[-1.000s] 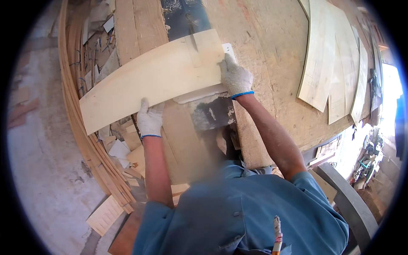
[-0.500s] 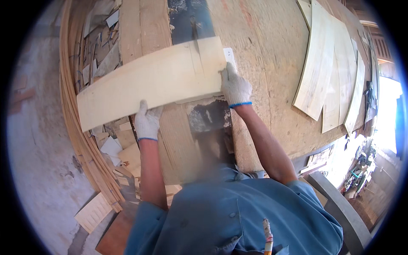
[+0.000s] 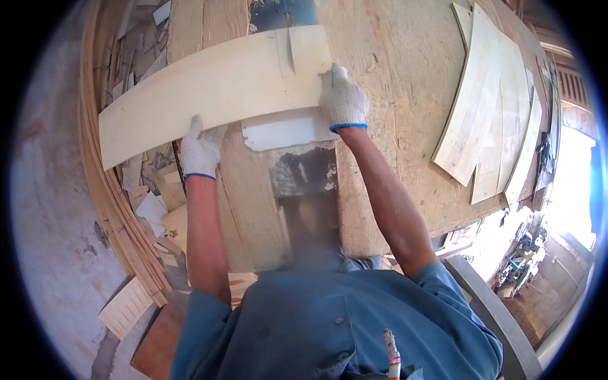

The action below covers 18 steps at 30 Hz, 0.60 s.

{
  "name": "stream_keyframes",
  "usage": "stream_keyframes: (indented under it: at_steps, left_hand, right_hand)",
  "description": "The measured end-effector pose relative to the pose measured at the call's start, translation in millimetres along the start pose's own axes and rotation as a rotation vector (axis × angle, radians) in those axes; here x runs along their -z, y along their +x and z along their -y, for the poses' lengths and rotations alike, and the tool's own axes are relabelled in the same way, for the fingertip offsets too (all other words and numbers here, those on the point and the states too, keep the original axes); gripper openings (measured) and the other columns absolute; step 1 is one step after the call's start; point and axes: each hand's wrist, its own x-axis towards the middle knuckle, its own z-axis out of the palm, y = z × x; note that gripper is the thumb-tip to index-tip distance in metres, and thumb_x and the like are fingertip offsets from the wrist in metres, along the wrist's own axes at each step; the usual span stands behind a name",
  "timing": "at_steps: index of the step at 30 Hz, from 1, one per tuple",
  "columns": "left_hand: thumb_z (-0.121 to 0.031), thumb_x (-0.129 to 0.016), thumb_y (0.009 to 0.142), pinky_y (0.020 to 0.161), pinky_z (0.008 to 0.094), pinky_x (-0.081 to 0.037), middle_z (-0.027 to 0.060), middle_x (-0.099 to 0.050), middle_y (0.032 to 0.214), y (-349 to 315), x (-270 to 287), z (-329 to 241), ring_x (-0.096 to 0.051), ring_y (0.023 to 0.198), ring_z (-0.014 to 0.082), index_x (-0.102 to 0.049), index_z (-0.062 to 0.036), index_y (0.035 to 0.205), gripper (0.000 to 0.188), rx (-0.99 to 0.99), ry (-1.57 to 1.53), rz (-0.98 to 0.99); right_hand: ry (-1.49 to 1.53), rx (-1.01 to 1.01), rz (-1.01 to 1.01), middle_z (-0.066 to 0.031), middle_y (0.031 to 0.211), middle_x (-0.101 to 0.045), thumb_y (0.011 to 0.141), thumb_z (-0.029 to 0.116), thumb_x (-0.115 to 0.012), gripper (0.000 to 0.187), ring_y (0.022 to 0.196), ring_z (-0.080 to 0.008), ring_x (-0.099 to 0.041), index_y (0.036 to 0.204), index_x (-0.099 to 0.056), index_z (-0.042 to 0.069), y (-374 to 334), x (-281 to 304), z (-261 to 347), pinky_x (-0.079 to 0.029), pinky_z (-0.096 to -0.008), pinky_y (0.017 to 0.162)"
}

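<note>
Both arms are stretched forward, and a long pale wooden board (image 3: 215, 88) is gripped at its near edge by the gloved left hand (image 3: 201, 147) and at its right end by the gloved right hand (image 3: 343, 100). The board is laid flat on the workbench (image 3: 405, 126), its long axis running left to right, the left end seemingly overhanging the bench edge.

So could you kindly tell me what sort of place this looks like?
Most likely a woodworking shop: gloved hands hold a thin plywood sheet on a rough chipboard bench, cut panels lie stacked, and offcuts litter the floor.
</note>
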Motion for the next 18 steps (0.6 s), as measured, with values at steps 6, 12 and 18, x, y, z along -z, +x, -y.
stream_keyframes:
  at_steps: [6, 12, 18]
  left_hand:
    - [-0.022, -0.066, 0.092, 0.107, 0.0502, -0.043, 0.0195, -0.047, 0.136, -1, -6, -4, -0.045, 0.129, 0.0349, -0.044, -0.0034, 0.135, 0.052, 0.015, 0.019, 0.048]
    - [-0.018, -0.059, 0.096, 0.108, 0.0547, -0.041, 0.0177, -0.046, 0.142, -18, 31, 11, -0.047, 0.129, 0.0344, -0.040, -0.0047, 0.140, 0.050, 0.006, -0.039, 0.110]
    - [-0.017, -0.058, 0.096, 0.106, 0.0561, -0.043, 0.0153, -0.049, 0.138, -117, 88, 43, -0.048, 0.128, 0.0332, -0.042, -0.0056, 0.138, 0.046, 0.054, -0.042, 0.044]
  right_hand:
    - [-0.057, 0.028, 0.098, -0.0213, 0.090, -0.068, 0.091, 0.027, -0.049, 0.030, 0.085, -0.0432, -0.066, 0.116, -0.047, 0.011, 6, 12, 8, -0.051, -0.0533, 0.072]
    - [-0.004, 0.051, 0.047, -0.0272, 0.078, -0.066, 0.097, 0.040, -0.045, 0.033, 0.073, -0.0476, -0.065, 0.119, -0.056, 0.018, -28, 11, -5, -0.049, -0.0568, 0.066]
    - [0.037, -0.073, 0.145, -0.0255, 0.077, -0.066, 0.097, 0.041, -0.047, 0.039, 0.072, -0.0436, -0.066, 0.128, -0.055, 0.020, -131, 32, -38, -0.050, -0.0537, 0.063]
